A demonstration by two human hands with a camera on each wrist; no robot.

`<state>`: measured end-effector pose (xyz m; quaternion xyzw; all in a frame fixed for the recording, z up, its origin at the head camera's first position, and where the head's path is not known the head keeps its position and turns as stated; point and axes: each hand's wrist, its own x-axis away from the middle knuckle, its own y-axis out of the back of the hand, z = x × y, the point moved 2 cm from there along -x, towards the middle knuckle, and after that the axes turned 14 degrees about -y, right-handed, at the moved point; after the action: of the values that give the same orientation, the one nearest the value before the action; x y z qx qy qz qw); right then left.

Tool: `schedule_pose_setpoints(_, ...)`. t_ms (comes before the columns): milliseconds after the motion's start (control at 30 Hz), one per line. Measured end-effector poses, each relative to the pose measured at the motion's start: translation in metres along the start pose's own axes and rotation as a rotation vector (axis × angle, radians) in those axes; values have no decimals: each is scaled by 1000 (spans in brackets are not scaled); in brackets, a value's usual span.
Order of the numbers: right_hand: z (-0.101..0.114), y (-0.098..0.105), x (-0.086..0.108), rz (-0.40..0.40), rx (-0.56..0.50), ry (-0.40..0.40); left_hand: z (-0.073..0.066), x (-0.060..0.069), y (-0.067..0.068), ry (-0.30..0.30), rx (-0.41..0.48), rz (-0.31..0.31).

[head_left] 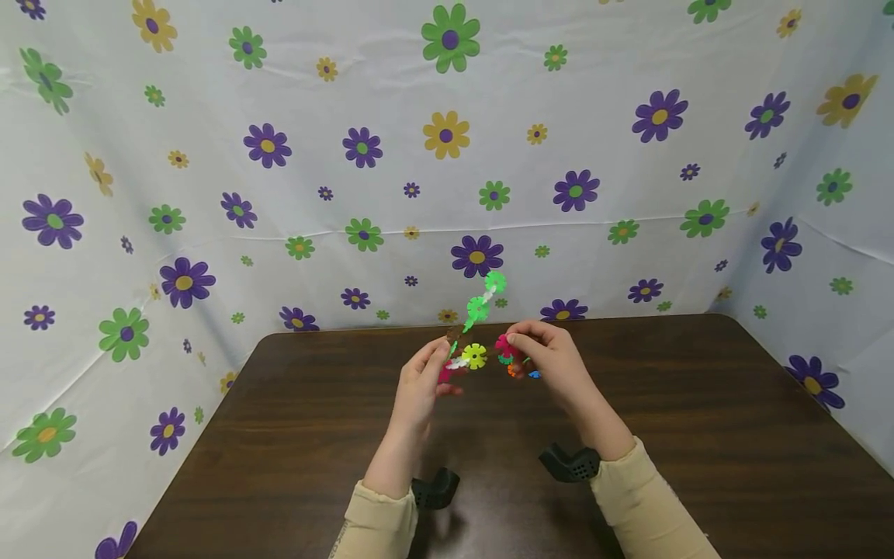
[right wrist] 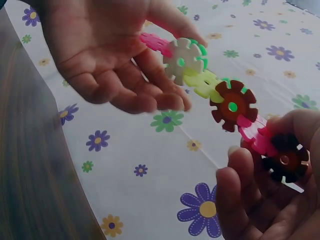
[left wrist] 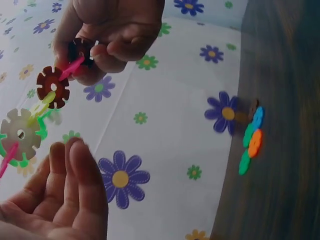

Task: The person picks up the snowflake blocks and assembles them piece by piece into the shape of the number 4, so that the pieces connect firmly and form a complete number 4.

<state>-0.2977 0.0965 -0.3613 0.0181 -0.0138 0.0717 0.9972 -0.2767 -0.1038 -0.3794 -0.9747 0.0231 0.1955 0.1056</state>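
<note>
Notched plastic discs are linked edge to edge into a chain. Its green discs (head_left: pixel 478 309) rise away from the left hand, while a yellow disc (head_left: pixel 474 356) sits between the two hands. My left hand (head_left: pixel 419 384) pinches the chain near a white disc (right wrist: pixel 183 62); its other fingers are loosely spread. Toward the right hand come a brown disc (right wrist: pixel 233 106) and a pink disc (right wrist: pixel 256 135). My right hand (head_left: pixel 555 365) pinches the dark disc (right wrist: pixel 285 158) at that end between thumb and fingers, next to the pink one.
Several loose discs, including a blue disc (left wrist: pixel 258 118), an orange disc (left wrist: pixel 255 143) and a green disc (left wrist: pixel 244 163), lie on the dark wooden table (head_left: pixel 314 435) beyond the hands. A flower-print cloth (head_left: pixel 391 186) hangs behind the table.
</note>
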Motion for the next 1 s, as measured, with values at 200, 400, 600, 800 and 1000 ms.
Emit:
schedule_pose_setpoints(200,-1,1,-1,-10,-25,6,4,5,-7,77,206,76)
schedule_pose_setpoints(400,-1,0,1,-3,-30,17,11,9,-11,135,313,144)
schedule_pose_setpoints(600,0,-2,3,6,-54,10,12,10,-16,122,401,142)
schedule_pose_setpoints(800,-1,-8,2,51,-16,-4,13,10,-19,112,435,140)
schedule_pose_setpoints(1000,-4,-10,0,108,42,-8,15,9,-19,117,439,93)
